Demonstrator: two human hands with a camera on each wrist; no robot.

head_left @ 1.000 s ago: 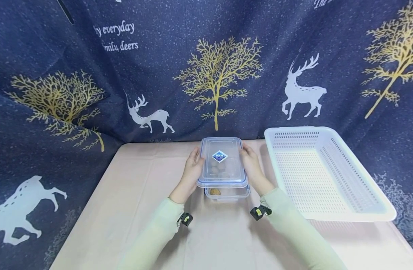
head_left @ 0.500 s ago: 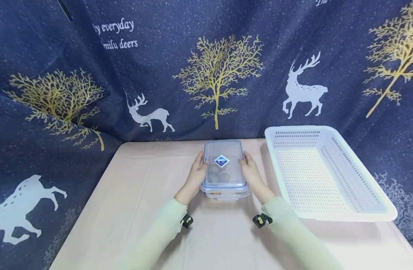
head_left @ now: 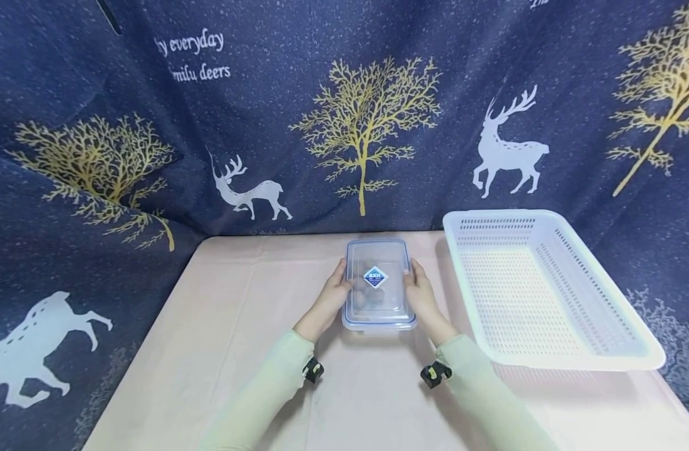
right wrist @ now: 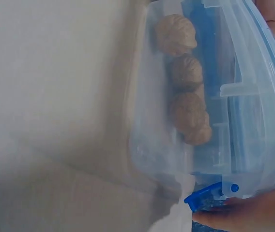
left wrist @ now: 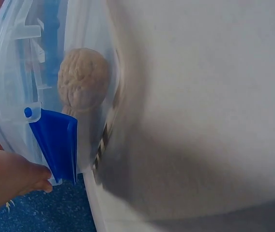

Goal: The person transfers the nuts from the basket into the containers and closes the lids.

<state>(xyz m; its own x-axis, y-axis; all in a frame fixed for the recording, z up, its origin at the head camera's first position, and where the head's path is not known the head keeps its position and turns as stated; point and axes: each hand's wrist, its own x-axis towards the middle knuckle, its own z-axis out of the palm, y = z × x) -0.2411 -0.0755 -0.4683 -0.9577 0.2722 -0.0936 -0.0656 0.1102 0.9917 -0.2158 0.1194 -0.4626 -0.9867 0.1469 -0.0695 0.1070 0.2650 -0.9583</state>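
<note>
A clear plastic lid (head_left: 386, 250) with a blue seal and a diamond label lies over a clear food container (right wrist: 152, 125) on the table. Walnuts (right wrist: 188, 108) show through the container's wall in the right wrist view, and one walnut (left wrist: 83, 79) in the left wrist view. My left hand (head_left: 329, 299) holds the lid's left edge, thumb on top. Opposite it, my right hand (head_left: 424, 297) holds the right edge the same way. A blue latch (left wrist: 60, 145) hangs unfastened near my left fingers; another blue latch (right wrist: 206, 195) sticks out by my right hand.
A large white perforated plastic basket (head_left: 615, 329) stands to the right of the container. Pale cloth covers the table (head_left: 254, 294). Behind it hangs a dark blue curtain (head_left: 322, 37) printed with deer and trees.
Both hands have brought the lid down and slightly toward me and to the right. It now covers the container, whose near end and a walnut showed below the lid before.
</note>
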